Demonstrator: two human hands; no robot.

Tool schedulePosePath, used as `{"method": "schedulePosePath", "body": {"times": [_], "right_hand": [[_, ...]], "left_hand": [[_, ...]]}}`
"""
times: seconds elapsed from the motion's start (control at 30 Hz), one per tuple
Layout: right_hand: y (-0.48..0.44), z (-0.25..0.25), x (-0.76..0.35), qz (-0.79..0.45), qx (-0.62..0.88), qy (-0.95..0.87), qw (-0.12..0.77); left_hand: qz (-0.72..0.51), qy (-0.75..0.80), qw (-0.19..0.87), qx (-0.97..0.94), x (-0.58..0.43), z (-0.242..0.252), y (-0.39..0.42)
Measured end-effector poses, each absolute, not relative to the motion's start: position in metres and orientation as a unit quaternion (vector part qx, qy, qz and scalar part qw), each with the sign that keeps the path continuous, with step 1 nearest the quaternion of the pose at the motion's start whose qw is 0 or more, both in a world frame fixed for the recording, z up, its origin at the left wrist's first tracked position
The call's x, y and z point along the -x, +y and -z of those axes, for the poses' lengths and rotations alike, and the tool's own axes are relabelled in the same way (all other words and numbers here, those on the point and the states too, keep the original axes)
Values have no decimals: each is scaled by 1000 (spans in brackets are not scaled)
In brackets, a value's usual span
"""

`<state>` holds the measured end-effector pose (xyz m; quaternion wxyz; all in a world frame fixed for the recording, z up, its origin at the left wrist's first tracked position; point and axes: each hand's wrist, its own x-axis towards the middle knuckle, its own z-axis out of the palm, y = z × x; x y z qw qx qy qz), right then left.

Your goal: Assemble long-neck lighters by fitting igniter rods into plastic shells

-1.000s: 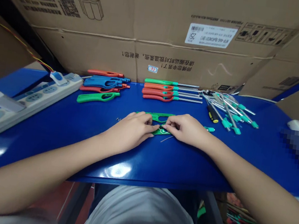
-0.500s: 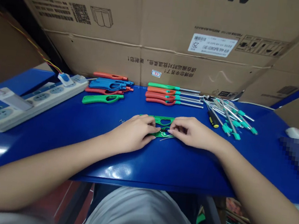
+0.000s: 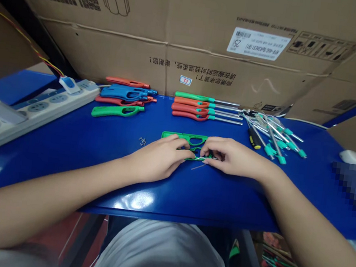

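Observation:
Two green halves of a gas lighter casing lie on the blue table in front of me. The far half (image 3: pixel 182 136) shows its inside and finger loop. Most of the near half is hidden by my fingers, with thin pale wires (image 3: pixel 200 158) across it. My left hand (image 3: pixel 170 156) is closed, thumb and forefinger gripping the near half's left part beside the wires. Pinched at its right part, my right hand (image 3: pixel 224 155) has its fingertips on the wires. A thin dark strand (image 3: pixel 198 167) sticks out toward me. Small screws (image 3: pixel 143 141) lie left of my left hand.
Lighter handles (image 3: pixel 118 111) in several colours lie back left. Assembled lighters (image 3: pixel 191 109) with metal tubes line the back middle. To their right are loose tubes with teal ends (image 3: pixel 277 140) and a yellow-black screwdriver (image 3: pixel 255 140). A power strip (image 3: pixel 43 107) occupies the left; cardboard (image 3: pixel 135 58) stands behind.
My right hand's fingertips have shifted slightly along the near half, and more of the wires shows between my hands. The view has tilted a little, uncovering the screws.

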<state>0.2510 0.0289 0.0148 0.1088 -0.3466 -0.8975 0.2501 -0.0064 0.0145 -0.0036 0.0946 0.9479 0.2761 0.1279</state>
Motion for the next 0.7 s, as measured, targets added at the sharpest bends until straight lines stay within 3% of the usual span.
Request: {"method": "schedulePosePath", "body": {"times": [0.7], "right_hand": [[31, -11, -248, -246, 332, -900, 137]], "left_hand": [[-117, 274, 69, -952, 4, 4, 13]]}}
